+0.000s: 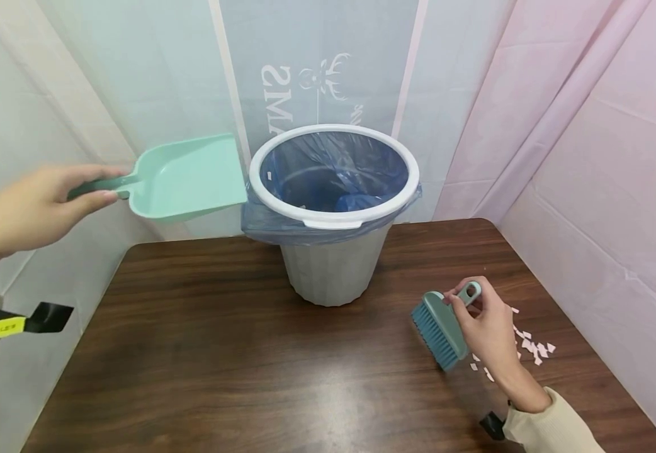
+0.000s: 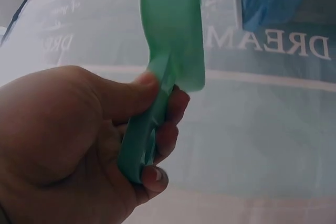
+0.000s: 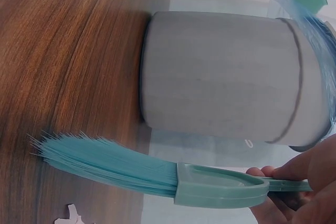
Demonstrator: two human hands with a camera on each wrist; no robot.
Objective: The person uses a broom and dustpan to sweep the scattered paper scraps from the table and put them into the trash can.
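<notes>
My left hand [image 1: 50, 204] grips the handle of a mint-green dustpan [image 1: 189, 179], raised left of the bin with its front edge by the rim. No scraps show on the pan. In the left wrist view, thumb and fingers wrap the dustpan's handle [image 2: 144, 129]. My right hand [image 1: 483, 324] pinches the handle of a teal hand brush [image 1: 444, 327] over the table's right side, bristles [image 3: 105, 163] pointing down toward the wood. Small white paper scraps [image 1: 532, 346] lie scattered beside and behind that hand. One scrap [image 1: 269, 176] clings inside the bin's liner.
A grey waste bin [image 1: 333, 267] with a white rim [image 1: 333, 223] and a blue plastic liner [image 1: 271, 226] stands at the table's back middle. The dark wooden table [image 1: 220, 352] is bordered by pale printed curtains [image 1: 600, 207] at the back and sides.
</notes>
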